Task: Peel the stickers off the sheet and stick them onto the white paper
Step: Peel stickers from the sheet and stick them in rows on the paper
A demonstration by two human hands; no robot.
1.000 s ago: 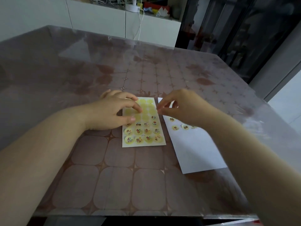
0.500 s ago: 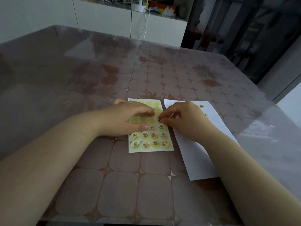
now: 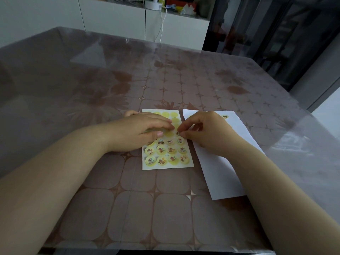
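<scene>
Two hands work the sticker sheet (image 3: 166, 162): the left hand (image 3: 139, 132) flat, pinning it, the right hand (image 3: 204, 133) pinching a sticker (image 3: 177, 133) edge, best peeled slowly toward the white paper (image 3: 220, 173).

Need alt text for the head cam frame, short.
Right hand pinches a sticker at the sticker sheet while the left hand presses the sheet flat on the table. White paper lies right of it.
</scene>
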